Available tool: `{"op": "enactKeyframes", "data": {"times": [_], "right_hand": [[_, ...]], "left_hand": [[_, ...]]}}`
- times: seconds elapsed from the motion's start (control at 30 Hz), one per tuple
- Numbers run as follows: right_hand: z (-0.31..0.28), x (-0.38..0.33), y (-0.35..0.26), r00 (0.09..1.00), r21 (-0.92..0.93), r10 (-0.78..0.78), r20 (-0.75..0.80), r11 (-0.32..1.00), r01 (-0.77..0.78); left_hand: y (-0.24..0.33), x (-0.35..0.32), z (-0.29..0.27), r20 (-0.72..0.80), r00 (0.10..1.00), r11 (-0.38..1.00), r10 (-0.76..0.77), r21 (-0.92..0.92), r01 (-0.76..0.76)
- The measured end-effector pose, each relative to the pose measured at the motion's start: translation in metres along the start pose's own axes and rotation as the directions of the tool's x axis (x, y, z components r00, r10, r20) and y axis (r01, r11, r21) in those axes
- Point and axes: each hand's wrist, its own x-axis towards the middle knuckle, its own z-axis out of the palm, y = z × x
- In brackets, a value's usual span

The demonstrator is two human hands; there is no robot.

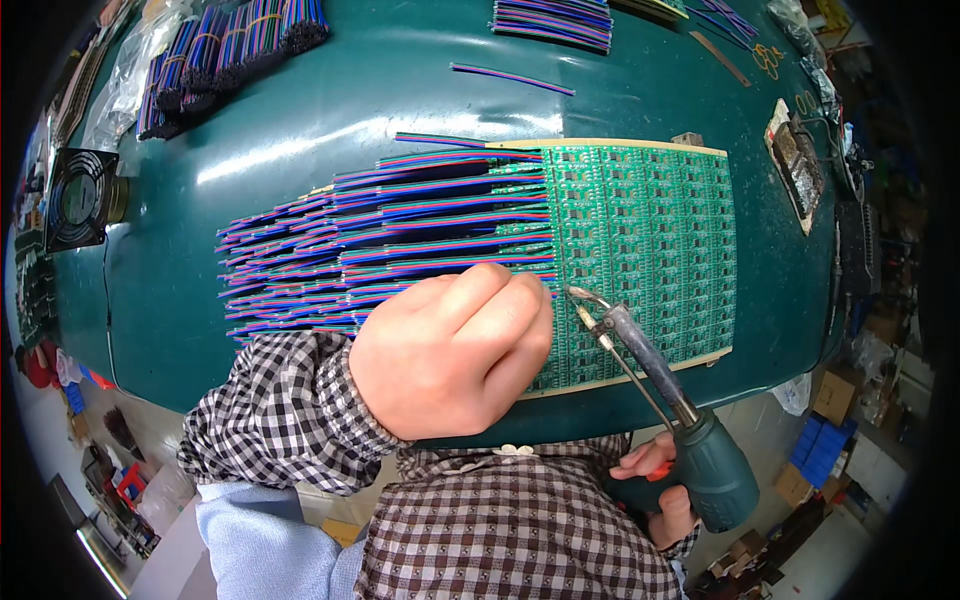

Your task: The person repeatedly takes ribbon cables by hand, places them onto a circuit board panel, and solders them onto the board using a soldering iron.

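A green circuit board panel [650,250], with rows of small repeated boards, lies on the table. Multicoloured ribbon wires [440,215] run leftward in rows from its left part. My left hand [450,350] is closed in a pinch over the wire ends at the board; its fingertips are mostly hidden, and a wire end shows beside them. My right hand [650,458] grips a gun-shaped soldering iron [718,470] with a dark green body. Its metal tip and the thin tube beside it reach the board just right of my left fingers.
Bundled wires [235,45] lie at the far left, another wire stack [550,22] at the far middle. A single ribbon wire [513,79] lies between stack and board. At left stands a black fan [80,198]; at right, a soiled metal tray [795,165]. The table's near edge borders my lap.
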Motion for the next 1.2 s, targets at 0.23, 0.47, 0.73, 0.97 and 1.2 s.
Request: {"op": "enactKeyframes", "data": {"times": [0.23, 0.47, 0.73, 0.97, 1.2], "right_hand": [[-0.0011, -0.0022, 0.0016, 0.998, 0.039, 0.065, -0.012, 0.997, -0.064], [0.0004, -0.0007, 0.0014, 0.997, 0.012, 0.065, -0.038, 0.998, -0.064], [-0.0035, -0.004, 0.0064, 0.998, 0.032, 0.015, -0.054, 0.999, -0.013], [0.0003, -0.0007, 0.0022, 0.999, -0.037, -0.02, -0.045, 0.999, 0.018], [-0.0005, -0.0021, 0.0007, 0.998, -0.005, 0.056, -0.039, 0.998, -0.056]], "left_hand": [[-0.0006, 0.0005, 0.0006, -0.011, 1.0, 1.0, 0.0, -0.002, -0.001], [-0.001, 0.0003, 0.0, 0.005, 1.0, 1.0, 0.0, -0.014, 0.0], [-0.0012, 0.0015, -0.0001, 0.011, 1.0, 0.999, 0.0, -0.042, 0.001], [-0.0033, 0.0009, -0.0006, 0.014, 1.0, 0.998, -0.005, -0.065, 0.006], [-0.0041, 0.0013, -0.002, 0.03, 1.0, 0.997, -0.007, -0.071, 0.009]]}}
